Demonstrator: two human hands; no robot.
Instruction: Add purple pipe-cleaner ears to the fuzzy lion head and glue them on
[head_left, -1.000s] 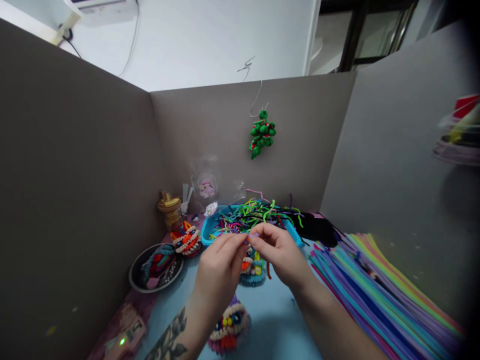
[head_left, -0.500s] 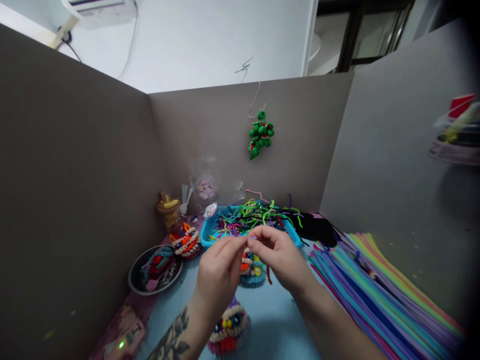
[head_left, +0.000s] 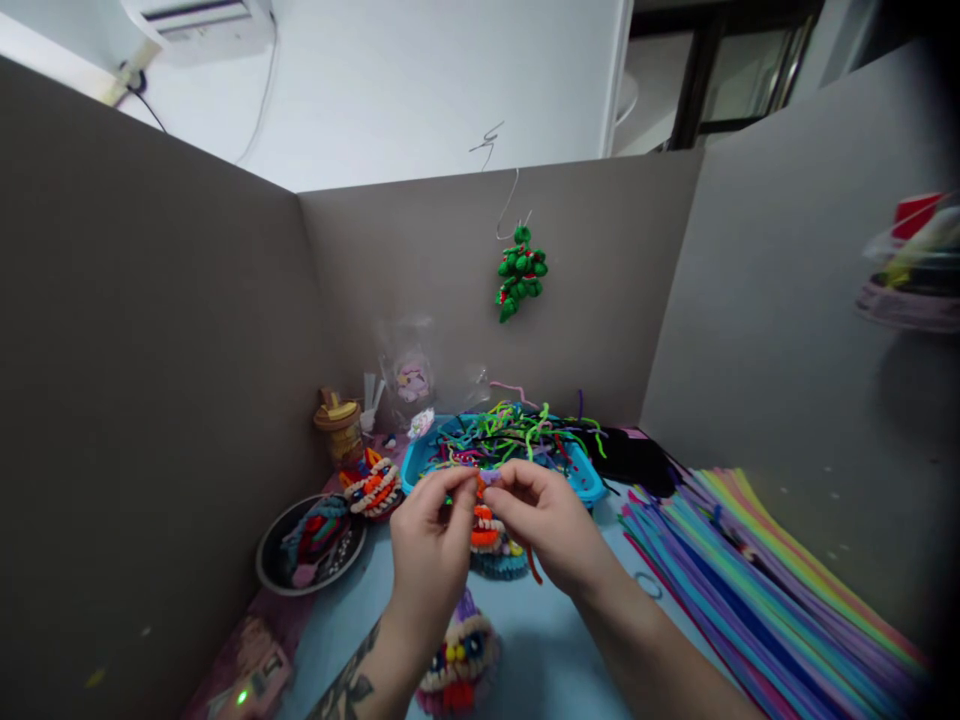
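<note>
Over the middle of the table, my left hand point(head_left: 427, 520) and my right hand point(head_left: 551, 520) meet fingertip to fingertip. Both pinch a small purple piece of pipe cleaner point(head_left: 491, 477), mostly covered by the fingers. Behind and below the hands stands an orange, cream and teal fuzzy figure point(head_left: 501, 562), partly hidden. A second fuzzy figure point(head_left: 457, 655) with a purple top, dark eyes and a red patch is nearer to me, beside my left forearm. An orange-brown strand point(head_left: 534, 568) hangs near my right wrist.
A blue tray point(head_left: 411, 462) heaped with pipe cleaner scraps lies behind the hands. Long pipe cleaners point(head_left: 750, 560) fan out at right. On the left are a metal bowl point(head_left: 270, 575), an orange figure point(head_left: 375, 487), a lidded cup point(head_left: 339, 435) and a pink device point(head_left: 259, 685).
The fingertips have parted slightly and more of the purple piece shows between them. My left fingers have shifted a little to the left, uncovering more of the orange figure behind.
</note>
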